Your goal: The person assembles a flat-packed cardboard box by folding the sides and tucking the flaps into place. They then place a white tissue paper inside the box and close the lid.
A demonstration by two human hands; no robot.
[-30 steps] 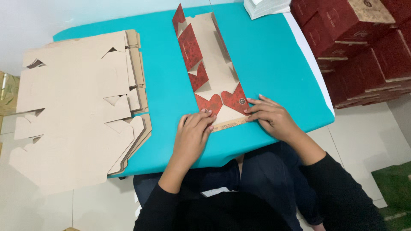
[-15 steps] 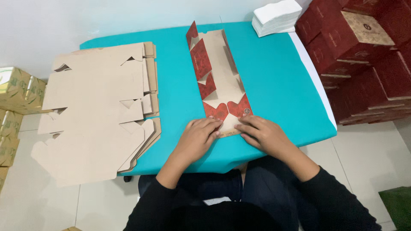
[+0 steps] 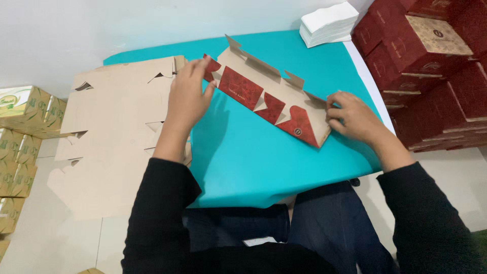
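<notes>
A folded red-and-brown carton blank [image 3: 269,99] lies on the teal table [image 3: 253,157], long axis running ten to four o'clock. Left hand [image 3: 188,91] pinches its far end; right hand [image 3: 352,117] grips the near end.

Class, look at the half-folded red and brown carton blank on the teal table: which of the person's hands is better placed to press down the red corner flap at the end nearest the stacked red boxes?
Probably the right hand: it already grips that end of the carton blank, while the left hand holds the far end.
</notes>
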